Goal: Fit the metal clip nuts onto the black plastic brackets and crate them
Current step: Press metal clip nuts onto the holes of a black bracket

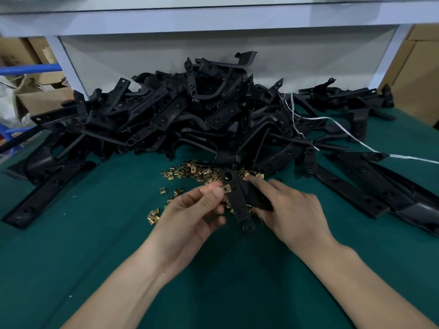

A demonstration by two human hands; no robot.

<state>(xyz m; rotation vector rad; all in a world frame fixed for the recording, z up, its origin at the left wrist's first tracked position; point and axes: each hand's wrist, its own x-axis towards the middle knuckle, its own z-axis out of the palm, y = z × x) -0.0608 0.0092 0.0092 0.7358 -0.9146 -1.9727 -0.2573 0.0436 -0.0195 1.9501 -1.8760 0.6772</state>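
My right hand (292, 211) grips a black plastic bracket (240, 198) above the green table, its long arm pointing down toward me. My left hand (197, 210) pinches a brass-coloured clip nut (226, 189) between thumb and forefinger, pressed against the bracket's left edge. A second nut (228, 177) seems to sit at the bracket's top hole. Several loose clip nuts (190, 172) lie scattered just behind and under my hands. A big heap of black brackets (190, 110) fills the table's far half.
Long black brackets lie flat at the left (47, 193) and the right (356, 186). A white string (332, 124) trails across the heap to the right edge. A white shelf frame (213, 22) stands behind. Cardboard boxes stand at the far left (40, 96) and right (413, 74).
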